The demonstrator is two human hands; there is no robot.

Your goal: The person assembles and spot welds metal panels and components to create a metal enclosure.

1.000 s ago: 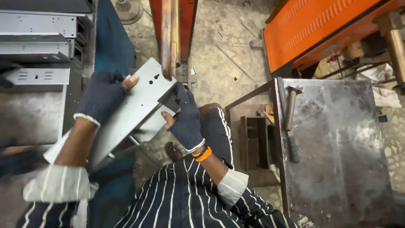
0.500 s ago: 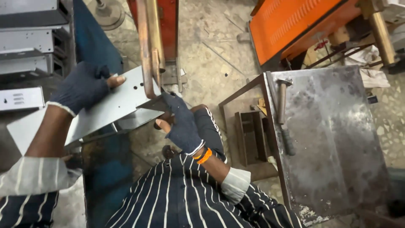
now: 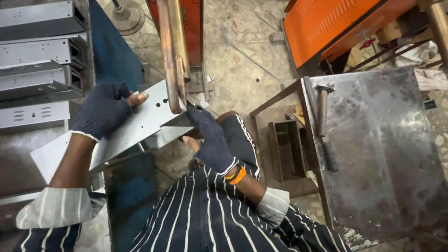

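Bracket [image 3: 135, 126] near end behind left hand [image 3: 105, 109]; right hand [image 3: 210, 137] grips.

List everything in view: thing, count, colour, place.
sheet-metal panel: one, pale grey, punched holes, held in both hands under the copper arms
copper arms: two, copper-coloured, coming down from top centre onto the panel
machine body: one, orange-red, behind the arms
stacked metal housings: several, grey, upper left
steel table: one, grey and stained, right
hammer: one, metal head, dark grip, on the table's left edge
orange casing: one, upper right
small metal box: one, dark, on the floor beside the table
left hand: dark fingerless glove, on the panel's upper edge
right hand: dark glove, orange wristband, at the panel's near end
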